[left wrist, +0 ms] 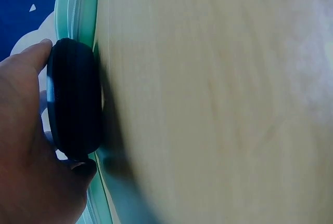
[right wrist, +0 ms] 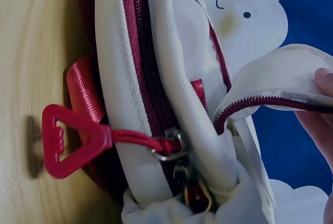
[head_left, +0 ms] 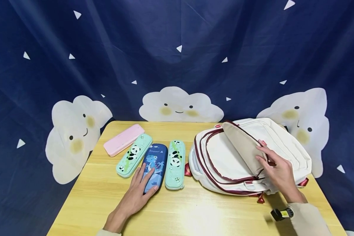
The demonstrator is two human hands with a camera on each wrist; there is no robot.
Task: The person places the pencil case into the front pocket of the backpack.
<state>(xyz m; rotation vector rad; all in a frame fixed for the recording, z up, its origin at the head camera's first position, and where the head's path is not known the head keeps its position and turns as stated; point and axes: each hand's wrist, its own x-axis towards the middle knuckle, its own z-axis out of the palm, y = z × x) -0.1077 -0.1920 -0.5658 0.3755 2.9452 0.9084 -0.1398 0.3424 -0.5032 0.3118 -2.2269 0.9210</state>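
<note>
A dark blue dinosaur pencil case (head_left: 155, 156) lies on the wooden table (head_left: 194, 213) between two mint panda cases (head_left: 134, 155) (head_left: 175, 163). My left hand (head_left: 148, 179) grips its near end, with fingers along the top and the thumb at the side. The left wrist view shows the blue case (left wrist: 75, 99) clasped between a finger and the thumb. A white backpack (head_left: 283, 144) with maroon trim lies at the right. My right hand (head_left: 261, 152) pinches its front pocket flap (head_left: 242, 144) and holds it lifted. The right wrist view shows the flap (right wrist: 281, 78) raised and a fingertip (right wrist: 325, 81) on it.
A pink pencil case (head_left: 123, 139) lies at the far left of the row. A red zipper pull (right wrist: 67, 141) and red straps hang at the backpack's near edge. A dark blue cloth with white clouds hangs behind the table.
</note>
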